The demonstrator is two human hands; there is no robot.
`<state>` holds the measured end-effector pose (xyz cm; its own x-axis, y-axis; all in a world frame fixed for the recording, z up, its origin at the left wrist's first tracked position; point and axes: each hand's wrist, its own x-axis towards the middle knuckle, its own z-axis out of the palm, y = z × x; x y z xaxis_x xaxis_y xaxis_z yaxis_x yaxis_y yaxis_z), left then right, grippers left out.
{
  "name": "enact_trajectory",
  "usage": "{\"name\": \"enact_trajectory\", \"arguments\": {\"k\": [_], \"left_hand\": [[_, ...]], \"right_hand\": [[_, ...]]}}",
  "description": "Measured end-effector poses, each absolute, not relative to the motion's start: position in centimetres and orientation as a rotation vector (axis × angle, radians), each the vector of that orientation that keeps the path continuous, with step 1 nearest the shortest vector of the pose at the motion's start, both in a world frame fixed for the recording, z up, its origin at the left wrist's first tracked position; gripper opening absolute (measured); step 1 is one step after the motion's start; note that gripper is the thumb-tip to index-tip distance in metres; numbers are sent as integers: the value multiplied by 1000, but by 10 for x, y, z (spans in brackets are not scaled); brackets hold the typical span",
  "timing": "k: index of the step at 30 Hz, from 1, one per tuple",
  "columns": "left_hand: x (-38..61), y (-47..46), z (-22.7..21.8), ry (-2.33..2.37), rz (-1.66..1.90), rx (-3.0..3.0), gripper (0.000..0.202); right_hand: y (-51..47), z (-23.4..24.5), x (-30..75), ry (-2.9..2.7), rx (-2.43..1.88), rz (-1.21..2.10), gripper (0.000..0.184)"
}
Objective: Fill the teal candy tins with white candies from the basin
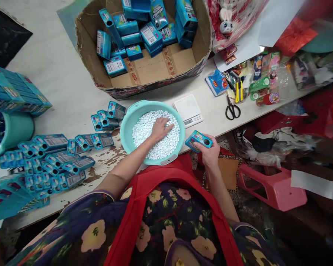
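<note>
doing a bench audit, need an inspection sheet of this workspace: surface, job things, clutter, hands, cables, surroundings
surface: white table, with worn brown patches near the front edge
job's things: teal basin of white pellets; loose blue boxes lying left of it; cardboard carton behind it, holding more of them
clutter: small scale, scissors, pile of packets at the right end
hands: left hand palm down on the pellets; right hand holds a small blue box right of the basin
cables: nothing seen
surroundings: pink stool and bags on the floor at right; teal bucket at left
</note>
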<state>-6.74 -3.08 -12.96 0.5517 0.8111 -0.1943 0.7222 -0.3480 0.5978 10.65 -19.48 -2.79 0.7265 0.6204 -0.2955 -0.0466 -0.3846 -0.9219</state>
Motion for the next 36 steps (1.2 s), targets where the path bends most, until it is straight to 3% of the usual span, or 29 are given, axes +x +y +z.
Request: {"name": "enact_trajectory", "arguments": {"k": [5,11,15,18,24,28,32,34,36], "left_hand": [[-82,-50,-117,1259,34,2161,33],[-88,-48,-119,1345,71,2027,27],[-87,-46,-117,1384,320,1601,19],[-87,-46,-111,1282,474,1044,25],[-90,-37,-97,971,524,346,44],[-91,-29,-93,879,562,246,39],[-85,-24,-92,936,560,163,27],[-82,-22,-81,944,564,188,26],[-80,-23,-61,914,600,263,25]], "right_hand": [[-191,-29,127,-524,-1763,823,58],[-178,-74,181,-736,-2154,1205,74],[-174,-108,178,-851,-2356,888,79],[-180,-122,155,-905,-2372,616,80],[-189,-126,126,-828,-2432,612,102],[-196,-86,137,-540,-2106,784,92],[-195,-27,127,-359,-1546,841,57],[-188,-9,109,-354,-1501,842,44],[-178,-3,87,-465,-1573,882,41]]}}
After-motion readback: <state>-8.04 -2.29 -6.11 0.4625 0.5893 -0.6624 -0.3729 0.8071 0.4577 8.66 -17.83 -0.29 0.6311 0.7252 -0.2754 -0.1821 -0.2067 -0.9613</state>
